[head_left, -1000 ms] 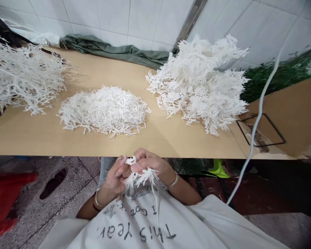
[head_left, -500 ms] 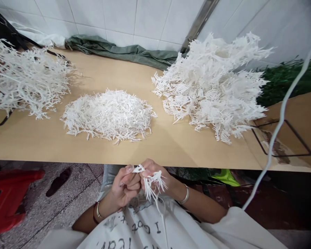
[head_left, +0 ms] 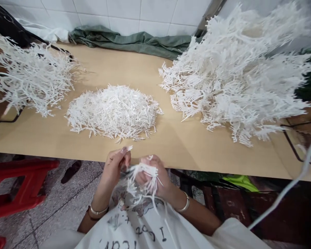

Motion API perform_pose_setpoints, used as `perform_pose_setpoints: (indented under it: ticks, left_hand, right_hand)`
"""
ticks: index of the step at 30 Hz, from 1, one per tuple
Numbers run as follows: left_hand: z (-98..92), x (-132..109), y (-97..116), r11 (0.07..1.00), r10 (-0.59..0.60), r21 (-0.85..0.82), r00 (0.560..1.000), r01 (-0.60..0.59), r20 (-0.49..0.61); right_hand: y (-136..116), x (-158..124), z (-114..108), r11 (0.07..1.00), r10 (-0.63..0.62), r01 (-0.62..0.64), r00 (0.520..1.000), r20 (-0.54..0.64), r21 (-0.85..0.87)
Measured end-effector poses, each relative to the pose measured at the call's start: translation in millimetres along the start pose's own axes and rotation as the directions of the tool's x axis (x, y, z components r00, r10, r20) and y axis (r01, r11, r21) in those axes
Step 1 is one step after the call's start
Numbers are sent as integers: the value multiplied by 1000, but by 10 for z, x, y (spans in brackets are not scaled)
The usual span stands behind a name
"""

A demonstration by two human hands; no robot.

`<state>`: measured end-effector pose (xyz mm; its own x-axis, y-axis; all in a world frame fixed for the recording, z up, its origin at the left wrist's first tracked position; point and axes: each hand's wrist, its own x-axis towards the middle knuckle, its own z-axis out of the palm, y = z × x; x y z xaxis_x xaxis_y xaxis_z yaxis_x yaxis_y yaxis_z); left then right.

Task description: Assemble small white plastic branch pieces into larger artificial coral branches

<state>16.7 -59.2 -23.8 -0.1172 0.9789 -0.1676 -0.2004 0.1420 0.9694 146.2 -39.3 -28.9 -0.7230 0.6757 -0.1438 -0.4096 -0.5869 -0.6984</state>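
My right hand (head_left: 155,176) is closed round a branched white plastic sprig (head_left: 147,169) whose thin strands hang below the fingers, in front of my shirt. Its thin stem trails down over the shirt. Apart from it on the left, my left hand (head_left: 116,162) pinches a small white plastic tip (head_left: 130,148) between thumb and finger at the table's near edge. Just beyond the hands lies a low heap of small white plastic tips (head_left: 114,112). Motion smears the right fingers a little.
Larger branched white sprigs are piled on the right (head_left: 230,79) and on the left (head_left: 36,76) of the table (head_left: 176,148). A green cloth (head_left: 126,43) runs along the tiled wall. A white cable (head_left: 287,190) hangs at right; a red stool (head_left: 18,183) stands at lower left.
My hands were together at the sprig; now my left hand has moved up and away from the right with a small tip in its fingers. The view has shifted slightly.
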Motion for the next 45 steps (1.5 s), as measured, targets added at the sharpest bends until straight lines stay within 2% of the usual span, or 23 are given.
perform_pose_setpoints:
  ticks: [1,3,5,7,12,14,16,18,20,22,24,26,29,34,36,39,42,45]
  left_hand:
    - [-25,28,-8,986,35,162,999,-30,-30]
    - [-66,95,-17,877,131,473,989,-84,-69]
    - [-79,168,-20,743,223,659,972,-117,-79]
    - [-63,239,-26,683,263,720,960,-118,-92]
    - [17,390,-47,708,213,705,965,-46,-151]
    - [29,413,-52,707,214,705,967,-56,-137]
    - [28,397,-66,703,262,702,959,-112,-109]
    - [28,346,-90,701,357,686,928,-195,-101]
    - [45,279,-105,741,421,611,901,-278,-101]
    - [85,222,-95,812,395,475,919,-340,-17]
    - [139,185,-64,852,331,370,929,-370,168]
    - [187,163,-36,847,283,343,891,-406,356]
    - [203,131,-43,827,246,347,840,-442,483]
    - [139,3,-118,782,241,401,825,-477,511]
    - [127,-79,-130,804,222,398,844,-442,488]
    - [121,-194,-141,809,260,406,878,-425,401]
    - [102,-259,-171,743,350,462,869,-484,349]
    - [59,-278,-219,672,413,540,862,-507,296]
  right_hand:
    - [-59,-8,-50,997,-71,65,990,-120,-46]
    - [-149,-21,-180,985,-163,136,938,-307,-108]
    - [-197,-33,-309,972,-211,153,898,-385,-177]
    - [-219,-48,-400,963,-228,152,900,-371,-223]
    - [-288,-109,-465,870,-329,231,930,-165,-435]
    - [-340,-132,-475,824,-342,249,934,-97,-509]
    - [-395,-149,-498,810,-295,219,954,-55,-544]
    - [-440,-156,-530,809,-232,181,973,-21,-559]
    - [-461,-155,-559,812,-194,166,981,9,-559]
    - [-451,-151,-575,824,-170,170,984,51,-541]
    - [-408,-149,-578,831,-133,173,985,114,-528]
    - [-341,-151,-577,841,-98,161,984,146,-517]
    - [-220,-164,-590,851,-83,109,994,74,-513]
    - [-62,-220,-599,816,-84,32,994,-64,-578]
    - [-22,-245,-568,810,-131,58,988,-84,-583]
    - [14,-261,-491,781,-238,149,969,-69,-606]
    - [36,-256,-400,739,-318,208,946,-60,-641]
    - [65,-248,-314,714,-337,232,941,-34,-661]
